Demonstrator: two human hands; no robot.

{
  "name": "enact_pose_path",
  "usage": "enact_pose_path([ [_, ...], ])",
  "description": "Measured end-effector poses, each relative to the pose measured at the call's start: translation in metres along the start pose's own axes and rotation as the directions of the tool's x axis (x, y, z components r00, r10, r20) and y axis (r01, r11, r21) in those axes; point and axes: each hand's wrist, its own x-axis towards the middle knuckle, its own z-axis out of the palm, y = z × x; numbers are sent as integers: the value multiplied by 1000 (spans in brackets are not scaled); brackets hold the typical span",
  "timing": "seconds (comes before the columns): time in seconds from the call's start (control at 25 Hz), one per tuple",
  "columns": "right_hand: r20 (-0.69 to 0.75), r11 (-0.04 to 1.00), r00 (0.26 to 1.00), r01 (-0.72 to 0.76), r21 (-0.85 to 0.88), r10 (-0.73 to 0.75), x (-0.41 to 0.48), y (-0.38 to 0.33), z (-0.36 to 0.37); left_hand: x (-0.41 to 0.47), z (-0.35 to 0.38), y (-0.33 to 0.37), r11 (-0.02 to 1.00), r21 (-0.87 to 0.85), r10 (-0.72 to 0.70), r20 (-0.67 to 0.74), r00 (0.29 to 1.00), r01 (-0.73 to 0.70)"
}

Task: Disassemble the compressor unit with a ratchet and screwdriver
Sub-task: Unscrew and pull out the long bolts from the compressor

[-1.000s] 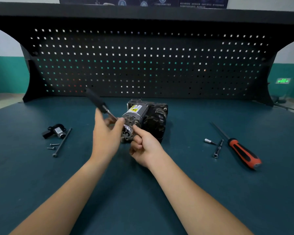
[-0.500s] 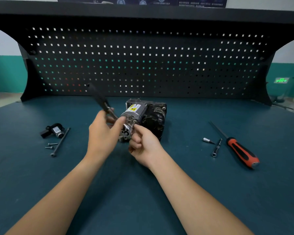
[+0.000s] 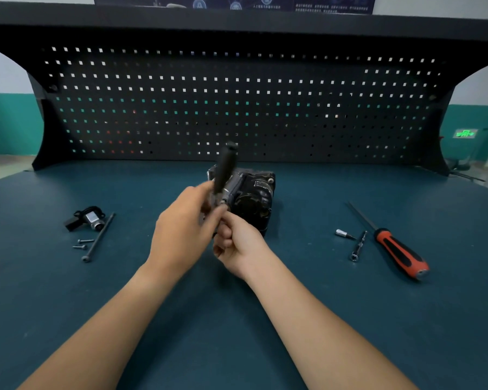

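Observation:
The black compressor unit (image 3: 255,197) stands in the middle of the blue bench. My left hand (image 3: 181,235) grips the ratchet (image 3: 224,170) near its head; the black handle points up and slightly right, blurred by motion. My right hand (image 3: 238,244) is curled just below the ratchet head at the unit's front left corner, thumb and fingers pinching there; the exact part it holds is hidden. The ratchet head sits against the unit's near face. A red-and-black screwdriver (image 3: 397,250) lies on the bench to the right, untouched.
At left lie a removed black-and-silver part (image 3: 86,219), a long bolt (image 3: 98,237) and two small screws (image 3: 82,244). Right of the unit lie a small bit (image 3: 343,234) and an extension socket (image 3: 358,246). A black pegboard (image 3: 237,108) closes the back.
The ratchet handle has swung from pointing up-left to nearly upright, over the unit. My left hand turned with it. My right hand stayed at the ratchet head.

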Motion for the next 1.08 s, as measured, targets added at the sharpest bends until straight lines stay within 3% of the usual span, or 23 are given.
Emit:
enact_pose_path([
  [0.04,6,1000,1000,-7,14,7,0,0,0,0,1,-3,982,-106,-159,-19,987,156],
  [0.12,25,999,999,-28,18,28,-1,0,-1,4,2,-10,836,-314,-470,15,883,450],
  [0.2,49,999,998,-37,12,36,-2,0,1,8,3,-13,675,-447,-623,80,778,587],
  [0.24,52,999,998,-31,14,30,-2,0,1,7,2,-11,673,-451,-622,82,779,586],
  [0.32,38,1000,999,-6,23,5,-2,0,1,3,2,-7,840,-323,-455,23,890,437],
  [0.4,13,1000,1000,1,27,-1,-1,0,0,-2,0,1,990,-83,-116,9,993,117],
  [0.48,-15,1000,1000,-16,25,17,0,0,1,-4,2,3,982,101,152,60,987,-157],
  [0.52,-23,1000,999,-22,22,23,0,1,1,-4,2,4,975,120,179,64,982,-185],
  [0.6,-16,1000,1000,-19,23,19,-1,1,0,-2,2,1,999,18,45,5,999,-45],
  [0.68,-1,999,1000,-22,39,22,-1,1,0,1,4,-7,944,-194,-275,-10,961,268],
  [0.76,23,999,999,-33,38,32,-2,0,-1,5,5,-14,690,-494,-562,93,822,528],
  [0.8,34,999,999,-28,27,28,-2,0,0,7,6,-15,550,-602,-642,139,754,579],
  [0.84,37,1000,999,-20,18,19,-2,0,0,8,7,-15,484,-636,-679,161,717,601],
  [0.88,33,1000,999,-12,15,12,-2,0,0,8,7,-15,534,-596,-669,135,731,600],
  [0.96,26,1000,1000,-4,21,4,-1,0,-1,3,4,-12,795,-373,-505,33,863,479],
  [1.04,10,1000,1000,3,19,-3,0,0,-2,-1,3,-5,973,-140,-186,-10,982,183],
  [1.08,-7,1000,1000,1,16,-1,1,0,-2,-2,3,-1,999,-37,-7,-3,1000,7],
])
